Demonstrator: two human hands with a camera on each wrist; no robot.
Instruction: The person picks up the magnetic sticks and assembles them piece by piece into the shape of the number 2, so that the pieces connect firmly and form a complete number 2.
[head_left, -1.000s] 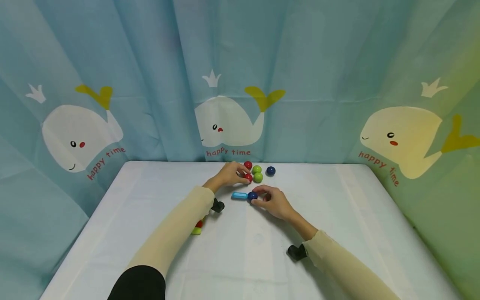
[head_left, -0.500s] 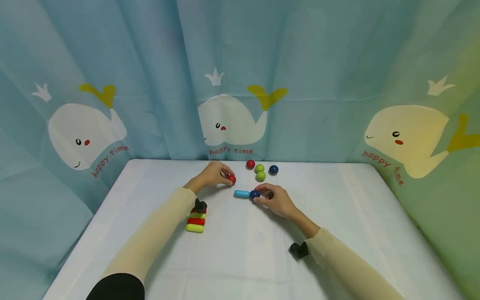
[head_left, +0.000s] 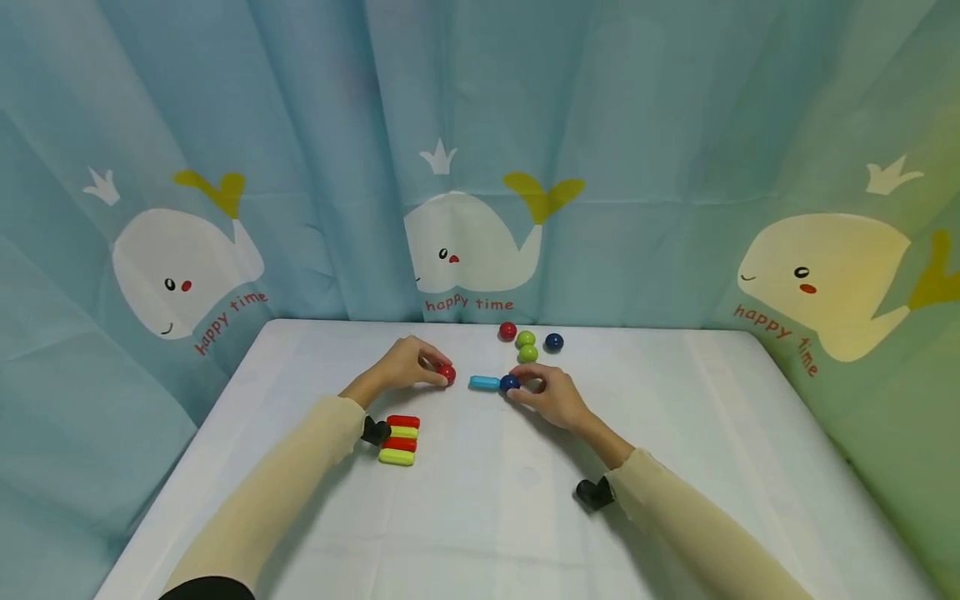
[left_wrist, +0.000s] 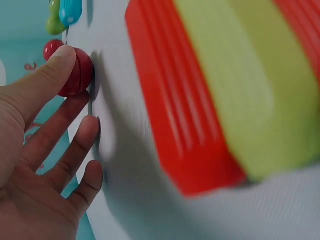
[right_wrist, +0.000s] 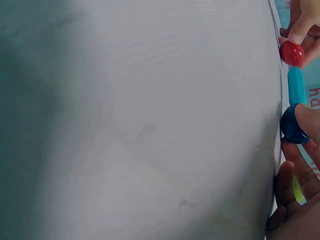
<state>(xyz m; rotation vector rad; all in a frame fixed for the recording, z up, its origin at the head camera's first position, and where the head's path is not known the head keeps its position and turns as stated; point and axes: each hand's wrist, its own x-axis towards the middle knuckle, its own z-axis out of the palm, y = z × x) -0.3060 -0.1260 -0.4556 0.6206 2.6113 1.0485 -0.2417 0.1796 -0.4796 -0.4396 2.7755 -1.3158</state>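
My left hand (head_left: pixel 405 364) pinches a red ball (head_left: pixel 447 374) between thumb and fingers, just above or on the white table. In the left wrist view the ball (left_wrist: pixel 84 72) shows a groove, and the other fingers are spread. A dark blue ball (head_left: pixel 510 383) is pinched by my right hand (head_left: pixel 557 400). That ball touches the right end of a light blue ridged stick (head_left: pixel 483 382), which points towards the red ball. Below my left wrist lie several red and yellow-green sticks (head_left: pixel 400 445) side by side; the left wrist camera partly covers them.
Behind my hands are a loose red ball (head_left: pixel 507 331), two green balls (head_left: pixel 528 354) touching each other and another dark blue ball (head_left: pixel 554 342). The white table (head_left: pixel 480 517) ends at a blue curtain (head_left: pixel 645 250) printed with whales.
My left hand has carried the red ball leftwards and slightly nearer, away from the green balls. The sticks under the left forearm have come into view. My right hand stays almost still.
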